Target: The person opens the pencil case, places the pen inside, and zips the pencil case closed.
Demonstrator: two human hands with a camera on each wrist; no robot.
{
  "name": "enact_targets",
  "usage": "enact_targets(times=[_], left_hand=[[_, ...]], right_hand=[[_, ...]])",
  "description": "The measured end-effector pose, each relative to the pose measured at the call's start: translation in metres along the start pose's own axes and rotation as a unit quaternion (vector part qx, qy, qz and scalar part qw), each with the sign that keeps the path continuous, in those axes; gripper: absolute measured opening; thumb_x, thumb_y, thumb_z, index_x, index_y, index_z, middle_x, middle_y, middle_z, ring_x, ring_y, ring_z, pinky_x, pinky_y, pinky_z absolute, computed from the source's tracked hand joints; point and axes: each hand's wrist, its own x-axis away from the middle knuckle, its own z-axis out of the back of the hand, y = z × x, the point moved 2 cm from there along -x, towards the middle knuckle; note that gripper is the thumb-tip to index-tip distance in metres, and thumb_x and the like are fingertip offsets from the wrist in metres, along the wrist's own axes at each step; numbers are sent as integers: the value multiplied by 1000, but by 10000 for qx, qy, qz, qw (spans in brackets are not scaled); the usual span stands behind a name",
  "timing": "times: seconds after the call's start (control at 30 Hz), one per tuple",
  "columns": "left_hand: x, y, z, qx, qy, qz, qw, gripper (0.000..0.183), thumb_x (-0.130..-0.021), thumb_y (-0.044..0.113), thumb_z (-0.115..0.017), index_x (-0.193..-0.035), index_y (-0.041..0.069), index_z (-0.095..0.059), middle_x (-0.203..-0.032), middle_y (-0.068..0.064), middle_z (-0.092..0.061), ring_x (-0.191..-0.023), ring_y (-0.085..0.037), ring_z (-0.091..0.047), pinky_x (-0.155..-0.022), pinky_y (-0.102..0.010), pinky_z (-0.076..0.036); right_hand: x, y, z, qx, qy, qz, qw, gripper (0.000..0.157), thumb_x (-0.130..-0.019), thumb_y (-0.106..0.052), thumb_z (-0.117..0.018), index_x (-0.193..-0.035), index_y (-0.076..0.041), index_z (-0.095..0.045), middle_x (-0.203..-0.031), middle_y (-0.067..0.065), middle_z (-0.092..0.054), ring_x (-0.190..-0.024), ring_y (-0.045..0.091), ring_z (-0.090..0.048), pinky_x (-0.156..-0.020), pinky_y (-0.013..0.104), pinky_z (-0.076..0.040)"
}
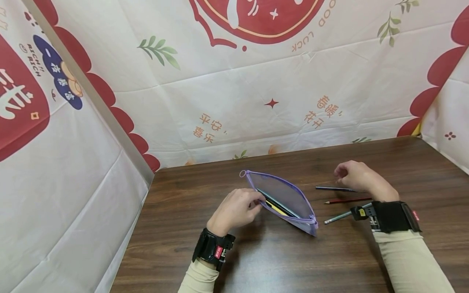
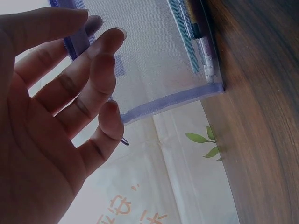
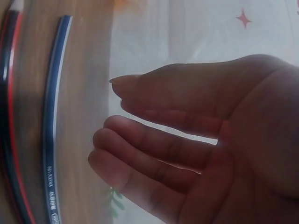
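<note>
My left hand point(image 1: 236, 207) pinches the near rim of a purple mesh pencil pouch point(image 1: 283, 183) between thumb and fingers. The pouch's zipped mouth gapes, and several pencils or pens point(image 1: 278, 206) lie inside. In the left wrist view, the pouch's mesh side point(image 2: 140, 56) shows beyond the fingertips. My right hand point(image 1: 360, 178) hovers over the table with loosely bent fingers and nothing in them. Close below it lies a dark blue pencil point(image 3: 52, 126). Nearer me are a red-and-black pencil point(image 3: 10, 116) and a grey-green pencil point(image 1: 337, 217) with an eraser end, partly hidden by the wrist strap.
The brown wooden table point(image 1: 176, 244) bears the pouch and the loose pencils. A printed white cloth point(image 1: 249, 93) hangs along its back edge, with more cloth at the left and right sides. Both wrists wear black camera straps.
</note>
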Motion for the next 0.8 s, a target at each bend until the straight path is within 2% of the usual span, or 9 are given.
enact_targets(times=[0.17, 0.37, 0.63, 0.8], left_hand=[[0, 0, -1, 11, 1, -16, 10000, 13, -84, 14, -62, -93, 15, -72, -81, 10, -64, -71, -7, -58, -59, -17, -44], [0, 0, -1, 32, -21, -4, 10000, 14, -84, 14, -62, -93, 15, -72, -82, 9, -64, -71, -8, -58, -58, -17, -44], [0, 0, -1, 14, -30, -14, 10000, 13, -84, 13, -62, -93, 15, -72, -81, 9, -64, -69, -8, -57, -58, -17, -43], [-1, 0, -2, 10, -40, -8, 10000, 14, -84, 13, -62, -93, 15, -72, -80, 9, -64, -69, -7, -56, -58, -16, -43]], right_hand=[[-2, 5, -3, 122, -27, -45, 9999, 26, -80, -5, -65, -101, 10, -62, -97, 29, -63, -88, 37, -57, -72, 56, -47], [-3, 11, -5, 119, -96, -99, 9998, 24, -79, -5, -64, -98, 9, -63, -91, 22, -65, -80, 30, -58, -68, 51, -48], [-3, 19, -9, -187, -621, -498, 9966, 17, -78, -4, -65, -92, 4, -62, -79, 12, -61, -71, 24, -52, -61, 39, -44], [-3, 21, -11, -198, -676, -531, 9961, 14, -77, -2, -64, -90, 3, -62, -78, 11, -60, -71, 23, -52, -61, 38, -43]])
